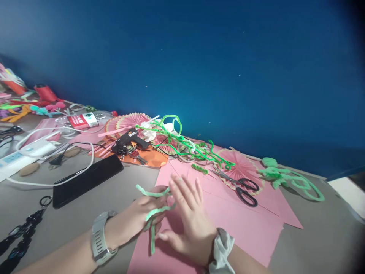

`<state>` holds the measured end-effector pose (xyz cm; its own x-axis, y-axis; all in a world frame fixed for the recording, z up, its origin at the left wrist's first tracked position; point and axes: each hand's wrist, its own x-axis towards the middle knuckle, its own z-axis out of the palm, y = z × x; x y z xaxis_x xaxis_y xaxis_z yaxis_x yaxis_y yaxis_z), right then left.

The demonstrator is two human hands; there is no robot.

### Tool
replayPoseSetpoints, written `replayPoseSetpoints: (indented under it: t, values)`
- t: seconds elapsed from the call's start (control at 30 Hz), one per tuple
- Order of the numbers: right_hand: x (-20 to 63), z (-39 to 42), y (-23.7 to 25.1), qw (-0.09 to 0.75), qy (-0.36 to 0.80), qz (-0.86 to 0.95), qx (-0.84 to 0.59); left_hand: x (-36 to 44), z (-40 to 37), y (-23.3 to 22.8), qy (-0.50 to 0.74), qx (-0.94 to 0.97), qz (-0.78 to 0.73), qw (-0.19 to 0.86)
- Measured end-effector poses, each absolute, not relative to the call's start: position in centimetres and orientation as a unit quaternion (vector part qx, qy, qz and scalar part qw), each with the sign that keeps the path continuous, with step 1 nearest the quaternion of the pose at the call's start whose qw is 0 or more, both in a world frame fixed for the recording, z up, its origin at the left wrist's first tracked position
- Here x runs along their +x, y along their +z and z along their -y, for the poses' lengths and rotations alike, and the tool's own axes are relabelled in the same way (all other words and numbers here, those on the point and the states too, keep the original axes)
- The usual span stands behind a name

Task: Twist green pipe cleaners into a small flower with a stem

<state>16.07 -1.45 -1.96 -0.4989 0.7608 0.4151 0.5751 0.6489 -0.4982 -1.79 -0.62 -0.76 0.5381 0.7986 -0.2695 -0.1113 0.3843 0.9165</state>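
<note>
My left hand (134, 220), with a pale watch strap at the wrist, is closed around light green pipe cleaners (153, 238). Their fuzzy ends stick out between and below the fingers. Right beside it is my right hand (192, 224), fingers stretched out and thumb apart, a grey scrunchie at its wrist. Whether its palm touches the pipe cleaners is hidden. Under both hands lie pink paper sheets (245, 224). Black-handled scissors (238, 186) rest partly open on the paper, with a short twisted green piece (199, 169) to their left.
Behind the paper lie pink paper fans (132, 121), tangled green pipe cleaners (196, 150) and a black glue gun (129, 140). To the left are a black phone (88, 180), a white power strip (27, 154), cables and a plastic bottle (85, 120). A blue wall (182, 68) borders the table.
</note>
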Motion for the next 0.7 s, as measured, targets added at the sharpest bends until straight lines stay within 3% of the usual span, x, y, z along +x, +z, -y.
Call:
replayPoseSetpoints:
  t: [0.1,0.2,0.33,0.43,0.63,0.7]
  values:
    - [15.9,1.2,-1.4,0.240,0.193,0.884,-0.350,-2.1,0.7,-0.7,0.220,0.653,-0.375,0.620]
    - [15.8,1.1,-1.1,0.281,0.215,0.886,-0.300,-2.2,0.7,-0.4,0.131,0.767,-0.352,0.520]
    - [16.1,1.1,-1.2,0.373,0.258,0.850,-0.270,-2.0,0.5,0.4,0.080,0.734,-0.344,0.581]
    - [16.2,0.9,-1.2,0.376,0.311,0.806,-0.336,-1.8,0.4,0.9,0.077,0.665,-0.346,0.658]
    - [15.9,1.0,-0.5,0.309,0.343,0.833,-0.307,-1.8,0.6,0.9,0.093,0.750,-0.332,0.564]
    - [15.9,1.0,-0.1,0.335,0.420,0.777,-0.329,-1.8,0.7,0.8,0.085,0.732,-0.356,0.574]
